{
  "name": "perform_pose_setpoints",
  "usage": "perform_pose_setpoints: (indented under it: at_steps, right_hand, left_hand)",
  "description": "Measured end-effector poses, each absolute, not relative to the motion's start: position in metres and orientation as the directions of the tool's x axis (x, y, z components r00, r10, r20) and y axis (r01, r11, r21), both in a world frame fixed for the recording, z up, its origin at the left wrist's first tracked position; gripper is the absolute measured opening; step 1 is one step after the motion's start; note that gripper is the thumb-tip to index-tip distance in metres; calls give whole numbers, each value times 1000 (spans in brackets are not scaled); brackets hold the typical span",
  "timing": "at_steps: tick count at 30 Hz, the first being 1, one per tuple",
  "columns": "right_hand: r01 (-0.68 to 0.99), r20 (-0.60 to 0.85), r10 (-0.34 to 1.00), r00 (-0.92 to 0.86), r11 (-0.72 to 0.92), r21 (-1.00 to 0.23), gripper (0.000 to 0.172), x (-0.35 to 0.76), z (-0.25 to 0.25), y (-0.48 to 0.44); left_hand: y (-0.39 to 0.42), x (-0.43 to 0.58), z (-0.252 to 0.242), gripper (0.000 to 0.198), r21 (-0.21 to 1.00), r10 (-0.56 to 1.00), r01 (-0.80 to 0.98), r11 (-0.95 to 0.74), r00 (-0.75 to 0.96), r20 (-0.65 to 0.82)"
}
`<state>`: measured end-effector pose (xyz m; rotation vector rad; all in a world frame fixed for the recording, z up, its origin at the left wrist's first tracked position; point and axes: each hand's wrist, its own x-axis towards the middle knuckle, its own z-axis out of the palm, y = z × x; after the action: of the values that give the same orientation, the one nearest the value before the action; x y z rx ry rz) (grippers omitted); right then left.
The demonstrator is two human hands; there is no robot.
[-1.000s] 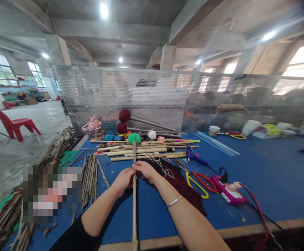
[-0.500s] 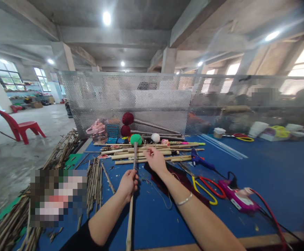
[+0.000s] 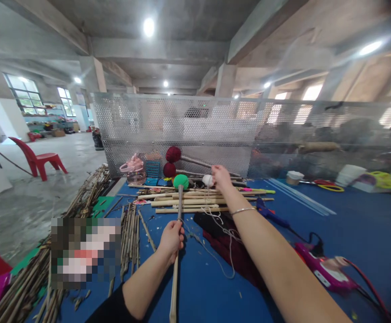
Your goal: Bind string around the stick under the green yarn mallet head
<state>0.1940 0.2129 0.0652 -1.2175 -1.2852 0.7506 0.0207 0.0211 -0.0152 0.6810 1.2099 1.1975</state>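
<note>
My left hand [image 3: 172,237] is closed round a long wooden stick [image 3: 176,251] that has a green yarn ball [image 3: 181,181] on its far end. The stick points away from me over the blue table [image 3: 357,233]. My right hand [image 3: 219,177] is stretched out to the back of the table and closes on a white ball [image 3: 208,180] of string. A thin white string [image 3: 225,233] hangs loosely from it down toward the stick. A dark red cloth [image 3: 229,246] lies under my right forearm.
Several wooden sticks [image 3: 195,202] lie across the table beyond the hands. Two dark red yarn mallets [image 3: 173,154] lean on a perforated metal screen [image 3: 182,130]. A pink glue gun [image 3: 323,269] lies right. Bamboo bundles [image 3: 30,278] are piled left; a red chair [image 3: 37,159] stands beyond.
My right hand left the stick and reached forward to the white ball of string at the back. The left hand kept its grip on the stick. The camera moved a little.
</note>
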Motion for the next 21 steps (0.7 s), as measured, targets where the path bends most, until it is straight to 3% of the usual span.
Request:
perform_pose_setpoints:
  at_steps: [2, 4, 7, 10, 12, 14, 17, 19, 21]
  right_hand:
    - [436, 316, 875, 368, 138, -889, 27, 225, 76, 213]
    - [633, 296, 864, 407, -34, -773, 27, 250, 75, 203]
    - [746, 338, 828, 447, -137, -652, 43, 256, 57, 170]
    - [801, 482, 842, 243, 106, -589, 40, 225, 33, 133]
    - [662, 428, 903, 44, 295, -689, 27, 194, 19, 111]
    - [376, 318, 938, -135, 346, -860, 29, 165, 7, 92]
    - [-21, 205, 923, -325, 209, -978, 45, 138, -6, 71]
    - [-125, 145, 900, -411, 102, -987, 46, 134, -9, 62]
    - [-127, 59, 901, -429, 5, -992, 37, 138, -10, 58]
  left_hand:
    - [23, 19, -16, 26, 901, 939, -329, 284, -93, -330]
    - [23, 16, -15, 25, 901, 941, -332, 279, -92, -326]
    - [23, 14, -13, 26, 913, 950, -316, 258, -86, -299]
    - [22, 13, -9, 31, 930, 961, -289, 226, -90, -261]
    - [21, 12, -6, 32, 937, 968, -283, 204, -87, -237]
    - [20, 10, -2, 33, 940, 974, -283, 189, -65, -215]
    - [18, 9, 3, 32, 944, 981, -270, 190, 9, -194]
    - [16, 11, 5, 32, 947, 980, -253, 199, 54, -191]
    - [15, 13, 5, 32, 948, 978, -241, 209, 66, -199]
